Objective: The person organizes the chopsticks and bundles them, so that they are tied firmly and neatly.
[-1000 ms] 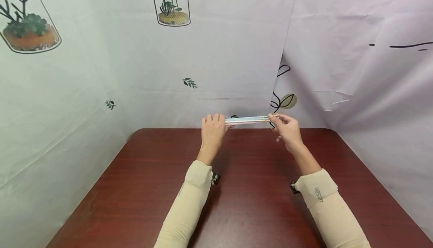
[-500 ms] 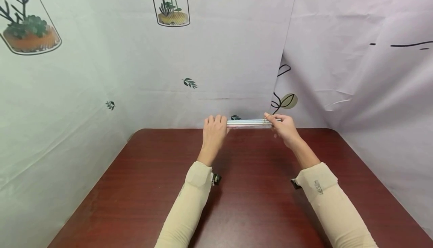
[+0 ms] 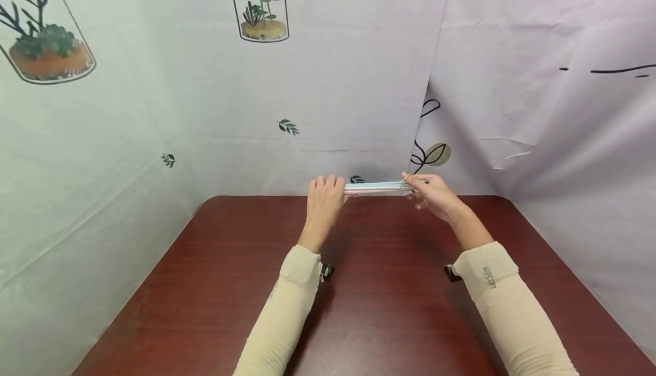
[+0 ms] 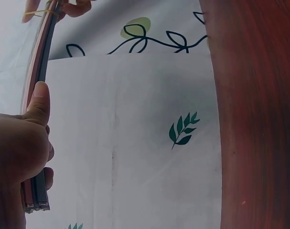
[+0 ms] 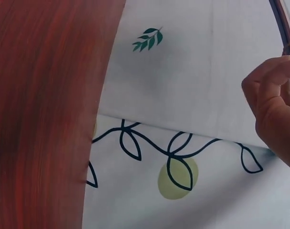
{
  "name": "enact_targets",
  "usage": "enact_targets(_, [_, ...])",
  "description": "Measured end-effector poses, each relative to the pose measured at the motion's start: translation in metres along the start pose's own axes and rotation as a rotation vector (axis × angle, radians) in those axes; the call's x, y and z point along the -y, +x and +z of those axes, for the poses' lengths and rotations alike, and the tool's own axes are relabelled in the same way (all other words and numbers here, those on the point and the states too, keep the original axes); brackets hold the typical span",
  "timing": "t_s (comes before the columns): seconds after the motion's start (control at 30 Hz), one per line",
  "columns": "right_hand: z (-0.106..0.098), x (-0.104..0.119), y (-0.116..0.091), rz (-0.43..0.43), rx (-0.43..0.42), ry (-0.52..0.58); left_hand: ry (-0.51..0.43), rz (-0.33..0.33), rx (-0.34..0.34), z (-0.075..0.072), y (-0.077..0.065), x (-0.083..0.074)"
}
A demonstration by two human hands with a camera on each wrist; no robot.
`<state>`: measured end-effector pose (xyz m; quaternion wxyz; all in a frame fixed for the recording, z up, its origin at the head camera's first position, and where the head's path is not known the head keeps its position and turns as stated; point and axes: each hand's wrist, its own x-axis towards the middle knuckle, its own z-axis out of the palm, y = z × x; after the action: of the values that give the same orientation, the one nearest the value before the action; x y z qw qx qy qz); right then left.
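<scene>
A bundle of thin straight sticks [image 3: 376, 186], pale blue, white and pink, is held level in the air above the table's far edge. My left hand [image 3: 325, 196] grips its left end, thumb [image 4: 39, 100] lying along the sticks and their ends [image 4: 37, 206] poking out below the fist. At the right end, a yellow rubber band [image 4: 39, 13] crosses the bundle. My right hand [image 3: 433, 193] is curled there, its thumb at the band and its other fingers behind the sticks. In the right wrist view, that hand partly hides the bundle [image 5: 281, 21].
Below both hands spreads a reddish-brown wooden table [image 3: 379, 319]. Just behind its far edge hangs a pale cloth backdrop [image 3: 338, 91] printed with plants, which also runs along both sides. Small black wrist cameras sit on the cuffs.
One second ago the rubber band hung looser, with a strand below the right hand. Now it sits closer to the bundle. The right forearm has shifted slightly; the left hand stays nearly still.
</scene>
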<state>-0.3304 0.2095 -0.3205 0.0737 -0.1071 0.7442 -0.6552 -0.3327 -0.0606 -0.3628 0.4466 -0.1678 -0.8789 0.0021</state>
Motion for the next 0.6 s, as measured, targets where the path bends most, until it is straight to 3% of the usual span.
enact_targets(0.13, [-0.002, 0.002, -0.001, -0.011, 0.003, -0.11, 0.007, 0.007, 0.0, 0.001, -0.002, -0.002])
enact_targets(0.3, [-0.001, 0.002, 0.0, -0.098, -0.056, -0.351, 0.025, 0.013, 0.006, 0.003, -0.005, -0.004])
enact_targets(0.4, [0.003, 0.001, 0.001, -0.228, -0.108, -0.446, 0.025, 0.012, -0.006, 0.005, -0.006, -0.004])
enact_targets(0.6, [0.015, 0.002, -0.002, -0.57, -0.195, -0.537, 0.021, 0.033, -0.025, 0.008, -0.004, -0.002])
